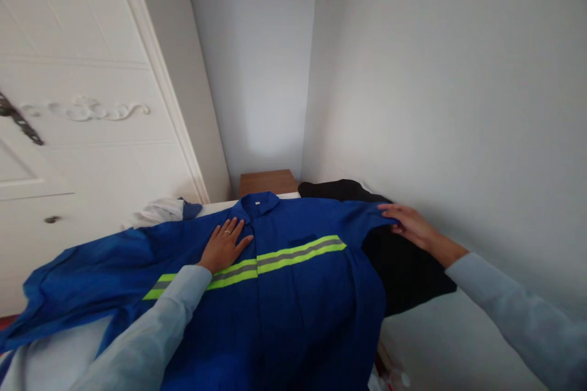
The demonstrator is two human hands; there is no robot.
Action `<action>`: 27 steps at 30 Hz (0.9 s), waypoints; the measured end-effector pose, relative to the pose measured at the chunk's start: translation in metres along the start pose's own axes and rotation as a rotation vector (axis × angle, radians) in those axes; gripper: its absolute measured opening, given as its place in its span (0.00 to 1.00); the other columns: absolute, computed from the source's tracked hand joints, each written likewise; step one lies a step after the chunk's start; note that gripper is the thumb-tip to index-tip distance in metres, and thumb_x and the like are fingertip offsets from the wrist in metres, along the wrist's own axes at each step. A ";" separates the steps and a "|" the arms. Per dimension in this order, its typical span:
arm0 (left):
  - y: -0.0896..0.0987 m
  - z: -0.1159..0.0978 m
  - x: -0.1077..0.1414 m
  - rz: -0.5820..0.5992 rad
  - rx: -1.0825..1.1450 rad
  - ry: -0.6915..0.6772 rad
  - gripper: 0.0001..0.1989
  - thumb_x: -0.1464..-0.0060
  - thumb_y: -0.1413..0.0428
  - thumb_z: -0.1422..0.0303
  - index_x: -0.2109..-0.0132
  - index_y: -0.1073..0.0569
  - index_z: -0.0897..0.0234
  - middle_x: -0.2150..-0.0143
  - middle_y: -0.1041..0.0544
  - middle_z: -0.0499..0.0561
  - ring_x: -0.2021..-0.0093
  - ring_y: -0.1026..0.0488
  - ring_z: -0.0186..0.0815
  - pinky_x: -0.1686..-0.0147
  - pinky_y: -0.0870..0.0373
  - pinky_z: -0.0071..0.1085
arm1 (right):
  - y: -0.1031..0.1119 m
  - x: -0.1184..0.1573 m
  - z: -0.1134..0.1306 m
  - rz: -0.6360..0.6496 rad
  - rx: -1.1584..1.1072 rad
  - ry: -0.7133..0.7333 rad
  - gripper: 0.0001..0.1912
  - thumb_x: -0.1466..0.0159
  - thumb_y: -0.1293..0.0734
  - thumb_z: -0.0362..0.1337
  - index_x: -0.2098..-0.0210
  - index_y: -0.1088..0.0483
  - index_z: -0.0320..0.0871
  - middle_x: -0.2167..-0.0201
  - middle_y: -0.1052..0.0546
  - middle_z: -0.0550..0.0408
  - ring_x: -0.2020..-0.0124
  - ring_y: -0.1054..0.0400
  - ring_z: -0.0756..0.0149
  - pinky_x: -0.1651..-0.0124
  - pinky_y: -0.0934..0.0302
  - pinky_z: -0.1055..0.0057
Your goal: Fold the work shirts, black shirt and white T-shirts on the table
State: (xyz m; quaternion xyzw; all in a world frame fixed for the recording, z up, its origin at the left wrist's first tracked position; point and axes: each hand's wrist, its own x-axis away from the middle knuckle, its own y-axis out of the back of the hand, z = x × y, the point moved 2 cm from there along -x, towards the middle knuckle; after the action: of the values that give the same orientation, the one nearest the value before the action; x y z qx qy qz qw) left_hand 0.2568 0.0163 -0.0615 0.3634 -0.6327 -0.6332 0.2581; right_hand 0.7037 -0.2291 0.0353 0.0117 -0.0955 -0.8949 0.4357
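Note:
A blue work jacket [293, 305] with yellow-green and grey reflective stripes lies spread out, its collar toward the far side. My left hand [227, 245] rests flat on its chest just below the collar, fingers spread, with a ring on one finger. At the far right, my right hand [409, 226] pinches the end of the short-looking sleeve between thumb and fingers. The other sleeve stretches out to the left. Beneath the right sleeve lies a black garment or cloth [408, 272], partly covered by the jacket.
A white cabinet [92, 183] with a dark handle stands at the left. Crumpled white cloth [160, 212] lies behind the left sleeve. A brown wooden surface [268, 182] sits in the corner. A grey wall [435, 85] bounds the right. Small items [389, 379] show at the bottom.

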 end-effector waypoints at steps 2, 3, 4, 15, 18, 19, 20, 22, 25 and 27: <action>0.000 -0.001 0.001 0.000 -0.001 0.006 0.37 0.32 0.59 0.48 0.28 0.42 0.70 0.26 0.44 0.63 0.26 0.48 0.52 0.30 0.49 0.53 | 0.017 0.013 0.006 -0.115 -0.087 0.079 0.20 0.53 0.25 0.42 0.59 0.23 0.49 0.70 0.23 0.58 0.74 0.32 0.66 0.76 0.37 0.72; 0.000 -0.001 0.001 -0.008 0.002 0.009 0.36 0.32 0.59 0.48 0.28 0.42 0.69 0.27 0.44 0.63 0.26 0.48 0.53 0.30 0.49 0.53 | 0.026 0.020 0.004 -0.178 -0.090 0.086 0.22 0.53 0.24 0.42 0.58 0.24 0.50 0.69 0.23 0.58 0.71 0.31 0.64 0.74 0.36 0.71; 0.000 -0.002 0.001 -0.018 0.007 0.013 0.36 0.33 0.58 0.48 0.28 0.41 0.69 0.27 0.43 0.63 0.26 0.48 0.53 0.30 0.48 0.54 | 0.036 0.025 -0.001 -0.239 -0.065 0.063 0.22 0.54 0.24 0.42 0.59 0.25 0.50 0.69 0.23 0.57 0.71 0.30 0.63 0.74 0.36 0.70; 0.001 -0.005 0.003 -0.048 0.055 0.034 0.35 0.32 0.59 0.48 0.30 0.38 0.68 0.28 0.41 0.64 0.27 0.45 0.51 0.30 0.49 0.52 | -0.040 0.024 0.008 -0.006 0.266 0.412 0.17 0.45 0.30 0.45 0.57 0.26 0.48 0.65 0.22 0.54 0.63 0.26 0.59 0.56 0.29 0.61; 0.002 -0.005 0.004 -0.057 0.059 0.039 0.34 0.31 0.59 0.49 0.30 0.37 0.69 0.28 0.40 0.64 0.27 0.44 0.51 0.30 0.48 0.51 | -0.119 0.010 0.028 0.283 0.326 0.569 0.16 0.39 0.34 0.42 0.52 0.27 0.47 0.60 0.21 0.51 0.58 0.25 0.58 0.52 0.29 0.60; 0.002 -0.005 0.004 -0.061 0.060 0.040 0.34 0.31 0.59 0.49 0.30 0.37 0.69 0.28 0.40 0.64 0.28 0.44 0.51 0.30 0.48 0.51 | -0.147 0.004 0.031 0.368 0.360 0.609 0.17 0.38 0.35 0.40 0.50 0.28 0.47 0.58 0.21 0.49 0.56 0.25 0.57 0.52 0.29 0.59; 0.002 -0.006 0.004 -0.064 0.059 0.040 0.34 0.31 0.60 0.49 0.30 0.37 0.69 0.28 0.39 0.64 0.28 0.44 0.51 0.30 0.48 0.51 | -0.173 -0.002 0.032 0.448 0.408 0.640 0.18 0.38 0.36 0.38 0.48 0.29 0.46 0.56 0.21 0.48 0.55 0.25 0.57 0.52 0.29 0.58; 0.003 -0.006 0.005 -0.071 0.058 0.039 0.34 0.31 0.60 0.50 0.31 0.37 0.69 0.28 0.39 0.64 0.28 0.43 0.51 0.30 0.47 0.51 | -0.223 -0.017 0.028 0.565 0.538 0.721 0.22 0.37 0.37 0.35 0.43 0.31 0.45 0.50 0.22 0.44 0.52 0.26 0.55 0.48 0.31 0.55; 0.004 -0.007 0.006 -0.089 0.059 0.048 0.33 0.31 0.60 0.50 0.31 0.35 0.67 0.29 0.37 0.63 0.28 0.42 0.50 0.30 0.46 0.50 | -0.280 -0.039 0.016 0.645 0.821 0.894 0.28 0.40 0.37 0.28 0.39 0.33 0.37 0.40 0.28 0.36 0.41 0.32 0.49 0.37 0.40 0.51; 0.004 -0.007 0.007 -0.100 0.062 0.056 0.32 0.31 0.59 0.50 0.31 0.35 0.65 0.29 0.37 0.62 0.28 0.42 0.50 0.31 0.46 0.50 | -0.304 -0.054 0.007 0.640 0.979 0.921 0.33 0.43 0.37 0.23 0.38 0.34 0.34 0.37 0.31 0.34 0.36 0.37 0.48 0.33 0.45 0.52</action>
State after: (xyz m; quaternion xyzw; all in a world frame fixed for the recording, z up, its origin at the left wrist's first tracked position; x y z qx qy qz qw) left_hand 0.2579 0.0064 -0.0576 0.4201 -0.6257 -0.6149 0.2321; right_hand 0.5001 -0.0031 -0.0163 0.5500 -0.2897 -0.4840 0.6159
